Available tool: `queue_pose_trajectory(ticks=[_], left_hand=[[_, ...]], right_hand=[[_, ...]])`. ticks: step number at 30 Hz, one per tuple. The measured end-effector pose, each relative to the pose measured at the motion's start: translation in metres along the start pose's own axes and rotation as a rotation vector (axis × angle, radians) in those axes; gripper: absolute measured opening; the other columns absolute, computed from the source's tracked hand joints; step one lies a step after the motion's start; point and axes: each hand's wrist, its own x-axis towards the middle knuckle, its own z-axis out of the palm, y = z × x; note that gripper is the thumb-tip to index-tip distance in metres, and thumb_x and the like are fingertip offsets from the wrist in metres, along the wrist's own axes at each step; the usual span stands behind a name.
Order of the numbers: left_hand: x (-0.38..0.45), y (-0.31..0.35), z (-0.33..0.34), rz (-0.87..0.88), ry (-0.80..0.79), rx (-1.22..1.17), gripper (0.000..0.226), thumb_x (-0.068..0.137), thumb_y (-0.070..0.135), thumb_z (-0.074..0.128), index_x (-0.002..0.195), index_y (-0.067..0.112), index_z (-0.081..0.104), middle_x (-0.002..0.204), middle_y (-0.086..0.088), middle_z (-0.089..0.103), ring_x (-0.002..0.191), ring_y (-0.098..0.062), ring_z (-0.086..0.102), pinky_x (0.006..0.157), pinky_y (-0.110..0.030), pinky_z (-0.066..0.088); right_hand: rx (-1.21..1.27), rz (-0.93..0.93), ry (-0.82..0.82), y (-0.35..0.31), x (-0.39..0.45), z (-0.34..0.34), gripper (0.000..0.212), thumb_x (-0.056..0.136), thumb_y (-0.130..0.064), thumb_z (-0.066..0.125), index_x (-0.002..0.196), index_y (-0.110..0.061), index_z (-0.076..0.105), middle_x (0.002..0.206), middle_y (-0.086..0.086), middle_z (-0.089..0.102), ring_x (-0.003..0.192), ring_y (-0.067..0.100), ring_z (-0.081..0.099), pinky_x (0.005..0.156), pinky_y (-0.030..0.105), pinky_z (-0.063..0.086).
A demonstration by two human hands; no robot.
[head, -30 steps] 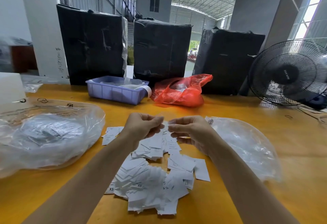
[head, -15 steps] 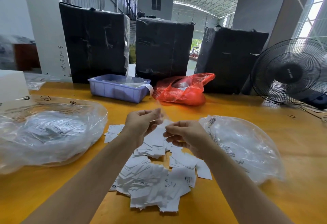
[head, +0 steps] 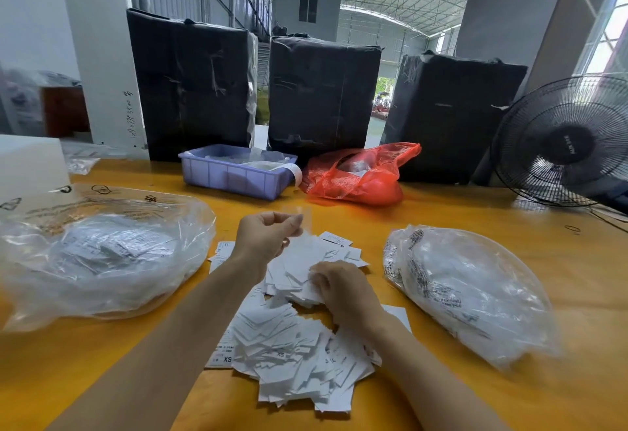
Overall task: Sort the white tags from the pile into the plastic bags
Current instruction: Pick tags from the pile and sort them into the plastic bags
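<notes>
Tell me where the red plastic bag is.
In the head view the red plastic bag lies at the table's far edge, right of the blue bin, before the black-wrapped boxes.

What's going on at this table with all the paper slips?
A person is sorting white tags heaped on a yellow table. The left hand pinches a small, blurred piece above the heap, while the right hand reaches down into the tags. Clear plastic bags lie on the left and the right.

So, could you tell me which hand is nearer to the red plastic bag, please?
Left. The left hand is raised just short of the red plastic bag, while the right hand sits lower on the tag pile, farther from it.
</notes>
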Motion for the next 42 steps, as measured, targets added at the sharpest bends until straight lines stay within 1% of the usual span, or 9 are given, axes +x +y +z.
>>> queue_pose_trajectory(ticks=[4,7,11,20,27,33,35,38,42], left_hand=[[0.002,0.001,-0.002,0.018,0.019,0.041,0.020,0.082,0.025,0.070,0.082,0.006,0.066,0.077,-0.005,0.068,0.057,-0.011,0.051,0.055,-0.019,0.042],[0.004,0.003,-0.004,-0.002,-0.008,0.043,0.014,0.081,0.016,0.072,0.084,0.004,0.065,0.083,-0.007,0.071,0.069,-0.014,0.063,0.059,-0.018,0.049],[0.001,0.005,-0.005,-0.035,-0.057,0.006,0.012,0.081,0.005,0.071,0.089,-0.001,0.064,0.085,-0.013,0.071,0.069,-0.015,0.066,0.054,-0.015,0.053],[-0.003,0.009,0.001,-0.072,-0.162,0.102,0.010,0.077,0.006,0.074,0.080,0.005,0.064,0.074,-0.007,0.064,0.063,-0.013,0.052,0.053,-0.017,0.046],[-0.005,0.010,0.000,-0.090,-0.217,0.095,0.013,0.079,0.004,0.073,0.090,0.010,0.069,0.064,0.000,0.066,0.045,-0.006,0.044,0.045,-0.015,0.041],[-0.007,0.011,0.002,-0.103,-0.203,0.111,0.007,0.073,0.016,0.077,0.078,0.014,0.073,0.064,0.002,0.068,0.048,-0.008,0.048,0.045,-0.017,0.043],[-0.008,0.012,0.003,-0.106,-0.197,0.131,0.014,0.069,0.023,0.078,0.079,0.014,0.073,0.067,0.003,0.070,0.052,-0.009,0.049,0.045,-0.017,0.043],[-0.008,0.012,0.004,-0.099,-0.194,0.149,0.014,0.068,0.025,0.079,0.075,0.015,0.073,0.068,0.003,0.070,0.056,-0.009,0.052,0.046,-0.016,0.045],[-0.008,0.012,0.004,-0.102,-0.219,0.214,0.010,0.070,0.020,0.079,0.074,0.014,0.072,0.068,0.000,0.068,0.066,-0.011,0.057,0.059,-0.020,0.049]], right_hand=[[0.580,0.238,0.182,0.006,0.003,-0.024,0.022,0.088,-0.002,0.057,0.069,-0.007,0.066,0.066,-0.014,0.063,0.064,0.003,0.054,0.058,0.021,0.041],[1.177,0.425,0.071,0.012,0.004,-0.047,0.009,0.088,0.001,0.059,0.087,-0.005,0.066,0.085,0.007,0.066,0.080,0.019,0.063,0.064,0.023,0.054],[1.405,0.462,-0.021,0.012,0.002,-0.067,0.019,0.083,0.010,0.060,0.095,-0.004,0.062,0.082,0.011,0.067,0.076,0.021,0.068,0.066,0.026,0.058],[1.387,0.441,-0.043,0.004,0.002,-0.081,0.028,0.074,0.014,0.066,0.097,0.001,0.058,0.082,0.016,0.068,0.072,0.023,0.071,0.061,0.025,0.057],[1.180,0.391,-0.090,0.003,0.001,-0.088,0.030,0.068,0.009,0.075,0.090,-0.005,0.058,0.080,0.013,0.068,0.071,0.019,0.071,0.062,0.022,0.055],[0.992,0.332,-0.025,0.008,-0.001,-0.091,0.023,0.070,0.007,0.075,0.078,-0.013,0.070,0.079,0.008,0.072,0.081,0.026,0.065,0.086,0.050,0.050],[0.969,0.296,-0.006,0.009,-0.001,-0.094,0.021,0.071,-0.001,0.076,0.079,-0.019,0.072,0.077,0.000,0.074,0.076,0.016,0.068,0.084,0.042,0.053],[0.986,0.214,0.022,0.006,-0.001,-0.099,0.009,0.073,-0.024,0.071,0.082,-0.020,0.072,0.071,-0.009,0.072,0.063,-0.001,0.063,0.061,0.015,0.053],[0.782,0.142,0.112,0.003,0.001,-0.101,0.010,0.085,-0.017,0.067,0.078,-0.023,0.068,0.071,-0.009,0.069,0.061,-0.003,0.062,0.055,0.009,0.048]])
